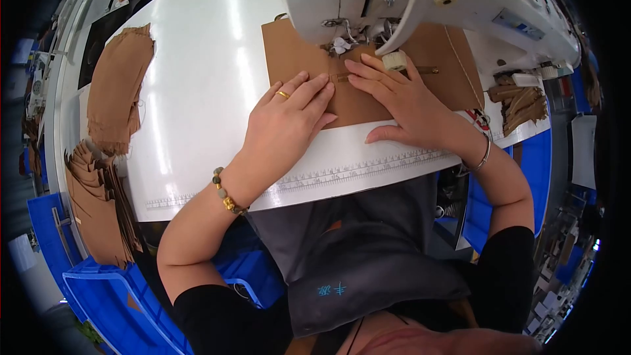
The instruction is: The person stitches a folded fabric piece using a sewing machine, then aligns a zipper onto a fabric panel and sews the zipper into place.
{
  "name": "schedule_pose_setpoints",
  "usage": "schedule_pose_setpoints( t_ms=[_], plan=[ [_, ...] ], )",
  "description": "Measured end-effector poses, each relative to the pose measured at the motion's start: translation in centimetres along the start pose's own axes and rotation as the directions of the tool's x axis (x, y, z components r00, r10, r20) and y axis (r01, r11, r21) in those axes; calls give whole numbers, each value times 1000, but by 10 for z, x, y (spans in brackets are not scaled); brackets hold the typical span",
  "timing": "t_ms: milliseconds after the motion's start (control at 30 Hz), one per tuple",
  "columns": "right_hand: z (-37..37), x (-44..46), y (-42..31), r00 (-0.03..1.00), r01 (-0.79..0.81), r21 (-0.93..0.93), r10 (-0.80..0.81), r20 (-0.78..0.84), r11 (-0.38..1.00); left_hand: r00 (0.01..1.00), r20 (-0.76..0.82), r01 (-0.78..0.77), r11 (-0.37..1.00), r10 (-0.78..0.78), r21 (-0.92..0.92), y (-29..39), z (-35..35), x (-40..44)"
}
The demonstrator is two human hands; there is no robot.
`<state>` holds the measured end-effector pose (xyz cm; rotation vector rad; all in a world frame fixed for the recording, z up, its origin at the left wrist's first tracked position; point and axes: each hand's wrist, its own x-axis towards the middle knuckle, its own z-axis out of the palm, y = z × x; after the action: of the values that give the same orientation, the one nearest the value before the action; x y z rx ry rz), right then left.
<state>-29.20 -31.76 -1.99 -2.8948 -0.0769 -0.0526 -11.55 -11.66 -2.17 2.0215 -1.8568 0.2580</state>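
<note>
A brown fabric panel (pixel 368 108) lies flat on the white table under the sewing machine (pixel 342 0). Across it runs a narrow slit-like strip (pixel 427 70), partly covered by my fingers. My left hand (pixel 292 108) rests on the panel's left part, fingers stretched out and a ring on one of them. To the right, my right hand (pixel 401 95) lies flat on the cloth with fingers spread, just below the presser foot area (pixel 340 45). Both hands press on the fabric without gripping it. The needle itself is too small to make out.
Stacked brown fabric pieces (pixel 120 89) lie on the table's left side, and another bundle (pixel 98 210) hangs at its edge. Small brown strips (pixel 524 106) sit at the right. A printed ruler (pixel 342 174) follows the front edge. Blue bins (pixel 125 302) stand below.
</note>
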Motion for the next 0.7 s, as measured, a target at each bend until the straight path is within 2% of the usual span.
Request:
schedule_pose_setpoints(
  t_ms=[533,600,667,700],
  plan=[
    [-6,7,19,1000,-21,54,21,-4,998,998,-30,62,997,-63,-41,-8,15,12],
    [-22,0,14,997,-74,-114,73,-12,991,996,-35,78,996,-79,-41,-9,16,11],
    [-48,-24,19,986,-30,-155,5,-164,987,997,-50,61,997,-63,-41,-11,18,11],
    [-67,-41,28,947,-1,-222,-70,-312,975,996,-55,75,996,-77,-39,-11,19,11]
  ],
)
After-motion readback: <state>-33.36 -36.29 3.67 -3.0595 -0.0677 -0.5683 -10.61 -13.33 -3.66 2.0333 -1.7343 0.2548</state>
